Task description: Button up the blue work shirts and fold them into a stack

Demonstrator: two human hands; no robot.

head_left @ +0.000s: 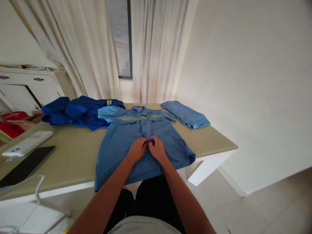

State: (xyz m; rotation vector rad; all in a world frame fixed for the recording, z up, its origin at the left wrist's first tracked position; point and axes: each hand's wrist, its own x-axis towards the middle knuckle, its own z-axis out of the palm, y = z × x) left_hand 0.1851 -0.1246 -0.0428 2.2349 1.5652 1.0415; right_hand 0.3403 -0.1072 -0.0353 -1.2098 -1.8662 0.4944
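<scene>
A blue short-sleeved work shirt lies spread face up on the table, its collar away from me and its hem hanging over the front edge. Yellow stripes and white lettering cross its chest. My left hand and my right hand meet at the middle of the front opening. Both are closed, with fingertips pinching the shirt's front edge. Whatever button sits between the fingers is hidden. Beyond the right sleeve lies a folded light-blue garment.
Darker blue clothes are heaped at the back left of the table. A white device, a black flat panel and a pale cable are at the left. A wall stands to the right, curtains behind.
</scene>
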